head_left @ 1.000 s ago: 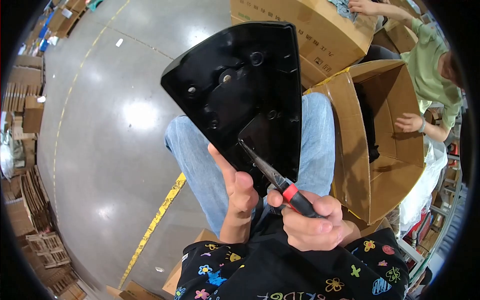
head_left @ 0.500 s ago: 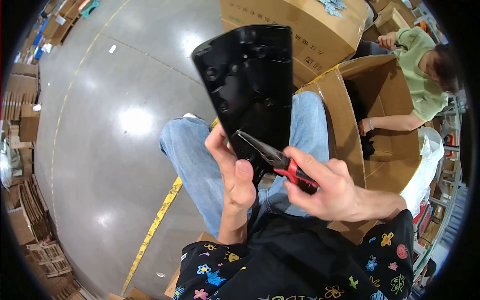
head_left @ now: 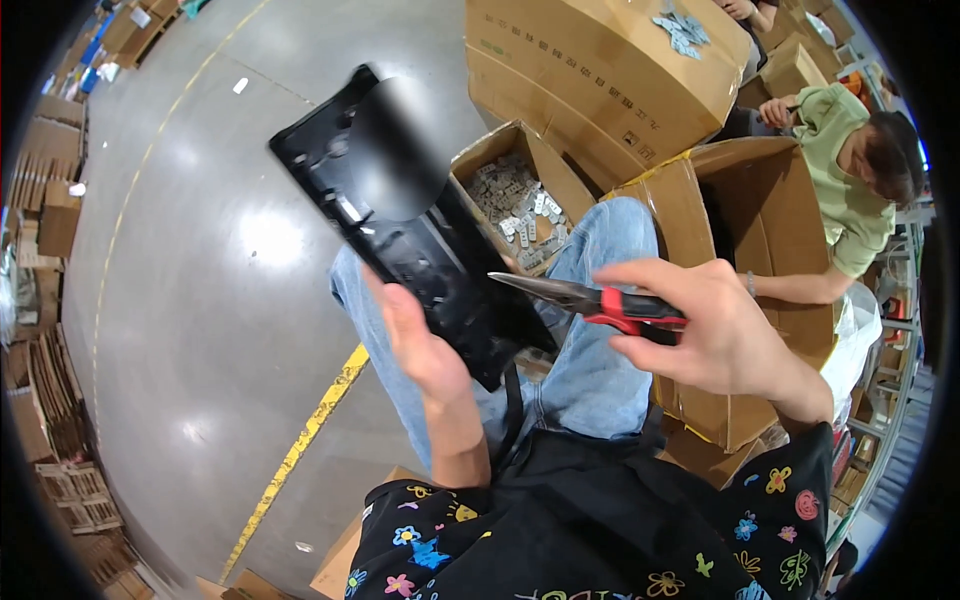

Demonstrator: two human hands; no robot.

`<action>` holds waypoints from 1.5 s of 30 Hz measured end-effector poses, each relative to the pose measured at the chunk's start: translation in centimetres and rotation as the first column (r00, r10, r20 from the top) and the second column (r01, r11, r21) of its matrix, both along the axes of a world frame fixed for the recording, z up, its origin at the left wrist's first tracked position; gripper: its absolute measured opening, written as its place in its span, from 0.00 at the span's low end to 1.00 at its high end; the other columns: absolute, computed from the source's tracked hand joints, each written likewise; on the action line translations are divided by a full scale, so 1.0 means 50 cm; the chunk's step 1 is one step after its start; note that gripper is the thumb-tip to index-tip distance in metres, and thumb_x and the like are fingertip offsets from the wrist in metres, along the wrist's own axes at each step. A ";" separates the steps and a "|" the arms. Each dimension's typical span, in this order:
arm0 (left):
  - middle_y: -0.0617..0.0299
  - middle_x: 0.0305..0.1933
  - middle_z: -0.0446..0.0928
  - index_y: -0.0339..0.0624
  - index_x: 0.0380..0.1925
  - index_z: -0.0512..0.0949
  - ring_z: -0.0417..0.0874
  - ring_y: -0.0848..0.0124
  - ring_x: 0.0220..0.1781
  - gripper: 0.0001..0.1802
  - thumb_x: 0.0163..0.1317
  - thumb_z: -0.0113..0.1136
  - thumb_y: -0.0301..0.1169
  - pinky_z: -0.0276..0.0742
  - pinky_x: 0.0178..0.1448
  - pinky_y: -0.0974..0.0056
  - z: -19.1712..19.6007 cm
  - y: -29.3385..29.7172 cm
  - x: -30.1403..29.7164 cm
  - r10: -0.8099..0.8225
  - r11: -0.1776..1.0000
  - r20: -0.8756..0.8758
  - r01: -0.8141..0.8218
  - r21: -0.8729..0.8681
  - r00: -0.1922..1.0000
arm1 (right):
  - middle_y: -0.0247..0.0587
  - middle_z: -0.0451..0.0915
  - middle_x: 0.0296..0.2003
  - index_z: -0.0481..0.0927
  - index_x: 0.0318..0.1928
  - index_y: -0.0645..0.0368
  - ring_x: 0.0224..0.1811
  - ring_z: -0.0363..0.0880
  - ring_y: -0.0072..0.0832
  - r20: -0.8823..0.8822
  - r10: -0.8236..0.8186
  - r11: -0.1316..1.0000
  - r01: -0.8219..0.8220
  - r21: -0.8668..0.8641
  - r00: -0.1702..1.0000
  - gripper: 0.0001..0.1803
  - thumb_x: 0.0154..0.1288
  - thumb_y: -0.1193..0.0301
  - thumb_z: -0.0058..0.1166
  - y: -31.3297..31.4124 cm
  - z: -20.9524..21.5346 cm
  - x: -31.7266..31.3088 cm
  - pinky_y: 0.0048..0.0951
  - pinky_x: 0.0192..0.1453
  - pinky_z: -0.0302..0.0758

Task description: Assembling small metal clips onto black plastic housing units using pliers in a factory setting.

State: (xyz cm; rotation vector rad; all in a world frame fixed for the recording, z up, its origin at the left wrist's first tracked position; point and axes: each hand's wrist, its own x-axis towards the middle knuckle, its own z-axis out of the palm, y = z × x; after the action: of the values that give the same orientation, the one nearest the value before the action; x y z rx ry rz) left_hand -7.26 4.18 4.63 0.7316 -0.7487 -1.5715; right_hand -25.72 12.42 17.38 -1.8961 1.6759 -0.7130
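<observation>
The grey floor (head_left: 220, 350) has yellow lines on it. A big brown box (head_left: 590, 90) is at the top, and an open box (head_left: 690, 310) sits beside the right knee. Past it, a person in a green shirt (head_left: 840, 130) has an arm in that box. A smaller box (head_left: 560, 175) is just past the knees. The long black part (head_left: 435, 260) is up over the lap, tilted, with its far end to the left; some of it is blurry. The left hand (head_left: 430, 350) grips its lower half from behind. The right hand (head_left: 715, 330) holds red and black pliers (head_left: 620, 310). Their tip is at the part's right edge; I can't tell if they touch. Little grey pieces (head_left: 520, 215) lie in the smaller box.
</observation>
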 end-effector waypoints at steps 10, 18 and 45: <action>0.56 0.59 0.67 0.30 0.62 0.57 0.69 0.70 0.59 0.28 0.69 0.48 0.37 0.61 0.65 0.65 0.057 0.045 -0.063 -0.334 0.941 -0.213 0.338 -0.019 0.918 | 0.41 0.69 0.50 0.58 0.61 0.63 0.53 0.71 0.26 0.552 -0.337 0.913 0.408 -0.006 0.763 0.36 0.53 0.77 0.61 0.020 -0.138 0.067 0.29 0.51 0.74; 0.54 0.55 0.72 0.25 0.59 0.62 0.73 0.68 0.56 0.31 0.56 0.62 0.20 0.69 0.60 0.66 0.063 -0.001 -0.050 -0.607 0.791 0.059 0.609 -0.048 0.793 | 0.40 0.72 0.48 0.60 0.60 0.64 0.50 0.73 0.23 0.598 -0.462 0.853 0.513 0.097 0.655 0.32 0.55 0.80 0.56 0.033 -0.142 0.010 0.25 0.46 0.75; 0.61 0.37 0.78 0.36 0.44 0.75 0.77 0.76 0.33 0.10 0.63 0.55 0.25 0.72 0.34 0.74 -0.252 -0.060 -0.116 -0.570 0.803 0.357 0.410 0.434 0.740 | 0.41 0.78 0.24 0.74 0.27 0.60 0.22 0.75 0.32 0.479 -0.839 0.195 0.964 -0.180 0.258 0.20 0.58 0.54 0.59 -0.394 -0.322 -0.781 0.37 0.27 0.71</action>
State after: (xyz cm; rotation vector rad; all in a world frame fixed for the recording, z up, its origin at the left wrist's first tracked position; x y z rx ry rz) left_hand -13.08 1.18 -7.97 1.2746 -1.1260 -2.0717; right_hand -64.78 -7.29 1.29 -0.5970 2.5329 -1.8827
